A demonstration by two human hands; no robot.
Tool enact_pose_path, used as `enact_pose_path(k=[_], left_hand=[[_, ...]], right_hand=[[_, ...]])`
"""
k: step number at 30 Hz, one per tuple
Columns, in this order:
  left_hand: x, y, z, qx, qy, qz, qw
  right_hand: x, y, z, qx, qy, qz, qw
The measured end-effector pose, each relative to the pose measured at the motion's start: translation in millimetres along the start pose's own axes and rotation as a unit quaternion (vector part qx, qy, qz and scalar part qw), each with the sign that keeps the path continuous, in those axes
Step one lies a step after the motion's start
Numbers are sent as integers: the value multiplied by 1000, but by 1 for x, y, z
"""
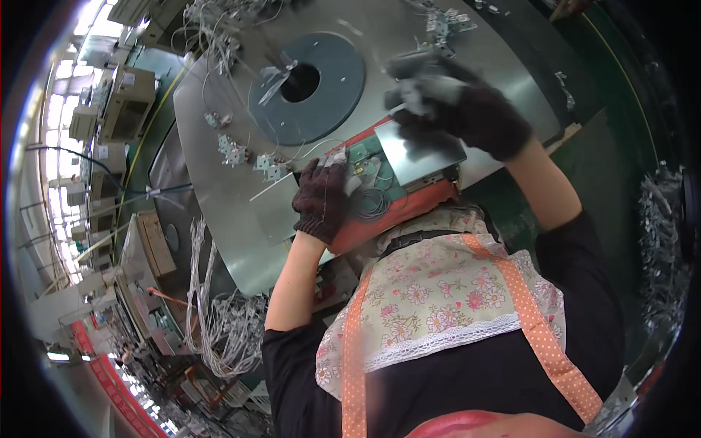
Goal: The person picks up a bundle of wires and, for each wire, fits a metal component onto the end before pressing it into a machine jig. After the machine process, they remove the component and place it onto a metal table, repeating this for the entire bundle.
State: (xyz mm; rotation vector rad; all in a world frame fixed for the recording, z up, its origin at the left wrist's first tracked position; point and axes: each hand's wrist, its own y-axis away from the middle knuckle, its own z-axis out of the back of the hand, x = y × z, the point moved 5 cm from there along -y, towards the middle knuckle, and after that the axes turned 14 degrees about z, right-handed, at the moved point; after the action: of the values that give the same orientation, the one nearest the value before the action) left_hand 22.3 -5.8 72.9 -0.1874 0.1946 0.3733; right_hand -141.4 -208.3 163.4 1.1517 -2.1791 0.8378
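My left hand, in a dark knitted glove with pale grey fingertips, rests with curled fingers on the left end of an opened appliance. Inside that appliance a green board, small parts and a coil of grey wire show. Its right part carries a shiny metal panel. Whatever the left fingertips press on is hidden. Above the panel my right hand, gloved alike and smeared by motion, is closed around a dark grey tool-like object. Red cloth lies along the near side of the appliance.
A grey turntable disc with a dark centre hole sits on the metal table. Bundled wires and small metal brackets lie at its left; more connectors are at the far edge. Wire bundles hang at lower left.
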Motion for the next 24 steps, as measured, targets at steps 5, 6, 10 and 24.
enact_pose_path(k=[5, 6, 10, 24], left_hand=[[6, 4, -7, 0, -7, 3, 1000], [-1, 2, -4, 3, 10, 6, 1000], [-10, 3, 4, 27, -6, 8, 1000], [6, 1, -14, 32, -40, 63, 997]], right_hand=[[-19, -18, -10, 19, -27, -16, 999], [-17, -16, -17, 34, -54, -8, 998], [-8, -9, -37, 52, -55, 14, 997], [-12, -1, -21, -83, 91, 47, 991]])
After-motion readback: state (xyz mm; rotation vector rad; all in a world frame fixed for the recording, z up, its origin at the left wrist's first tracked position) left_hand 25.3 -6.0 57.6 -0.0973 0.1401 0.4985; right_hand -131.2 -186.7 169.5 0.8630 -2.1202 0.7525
